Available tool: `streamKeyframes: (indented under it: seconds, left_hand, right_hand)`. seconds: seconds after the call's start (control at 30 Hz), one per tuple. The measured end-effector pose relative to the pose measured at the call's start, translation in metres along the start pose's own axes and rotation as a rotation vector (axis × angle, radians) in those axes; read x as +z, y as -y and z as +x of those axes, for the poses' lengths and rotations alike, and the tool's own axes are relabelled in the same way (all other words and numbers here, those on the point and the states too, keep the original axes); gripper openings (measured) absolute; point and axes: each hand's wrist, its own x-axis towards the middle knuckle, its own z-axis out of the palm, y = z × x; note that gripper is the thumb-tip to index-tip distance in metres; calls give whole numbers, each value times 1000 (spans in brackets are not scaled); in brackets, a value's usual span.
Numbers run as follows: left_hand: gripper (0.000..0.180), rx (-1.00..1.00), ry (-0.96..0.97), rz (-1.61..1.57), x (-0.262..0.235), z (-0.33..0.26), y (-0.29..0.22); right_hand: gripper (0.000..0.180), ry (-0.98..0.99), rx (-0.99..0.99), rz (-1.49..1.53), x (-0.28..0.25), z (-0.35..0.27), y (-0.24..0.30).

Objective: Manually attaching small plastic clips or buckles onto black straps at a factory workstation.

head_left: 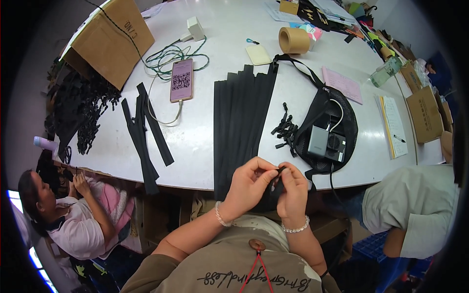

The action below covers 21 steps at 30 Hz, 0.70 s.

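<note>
My left hand [250, 184] and my right hand [293, 191] meet just off the table's near edge, fingertips pinched together. Between them they hold the end of a black strip [277, 187]; part of it hangs below the fingers, and the fingertips hide the detail at its end. Directly beyond my left hand, a row of long flat black strips [239, 117] lies fanned side by side. Right of that row is a small pile of black cord pulls [286, 128]. A black mesh bag [349, 115] with a grey power bank [318, 140] on it lies beyond my right hand.
Left on the white table [195, 146] are loose black strips [141, 132], a phone [181, 80] on a cable, and a carton [110, 41]. A tape roll [294, 40] stands at the back. People sit left [80, 219] and right [415, 210].
</note>
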Motion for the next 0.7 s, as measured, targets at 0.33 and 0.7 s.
streamKeyframes:
  seconds: [0.33,0.7]
  left_hand:
    - [9,-243,3,-158,-4,-1,-1]
    - [6,-402,-9,-225,-3,-3,-12]
  right_hand:
    - [18,-19,127,-34,-8,5,4]
    - [19,46,185,35,-14,4,5]
